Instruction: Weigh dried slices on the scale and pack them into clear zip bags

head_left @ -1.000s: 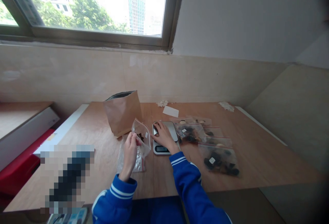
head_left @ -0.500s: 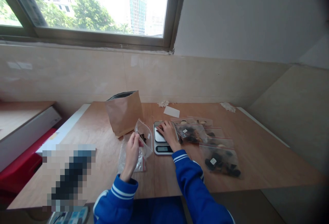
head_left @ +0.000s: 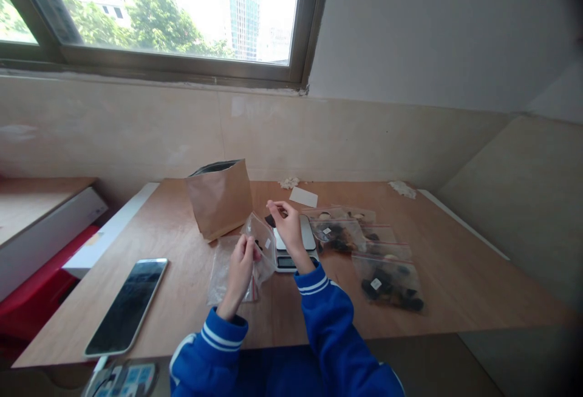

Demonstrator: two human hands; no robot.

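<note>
My left hand (head_left: 241, 269) pinches the top of a transparent zip bag (head_left: 260, 248) holding a few small dark pieces. My right hand (head_left: 285, 222) is raised just above a digital kitchen scale (head_left: 294, 251), with a dark piece (head_left: 271, 221) between its fingers, close to the bag's mouth. What the piece is made of, I cannot tell. A flat transparent bag (head_left: 223, 275) lies under my left hand. Several labelled zip bags (head_left: 387, 278) with dark and pale pieces lie to the right of the scale.
A brown paper bag (head_left: 219, 200) with a dark lining stands on the wooden table (head_left: 191, 275). A smartphone (head_left: 126, 306) lies at the left, and a white card (head_left: 303, 196) and tissue scraps (head_left: 402, 189) lie at the back. A window is above the tiled wall.
My right hand has lifted off the scale and moved left, toward the bag, with a dark piece in its fingers. My left hand has raised the bag slightly and moved it right.
</note>
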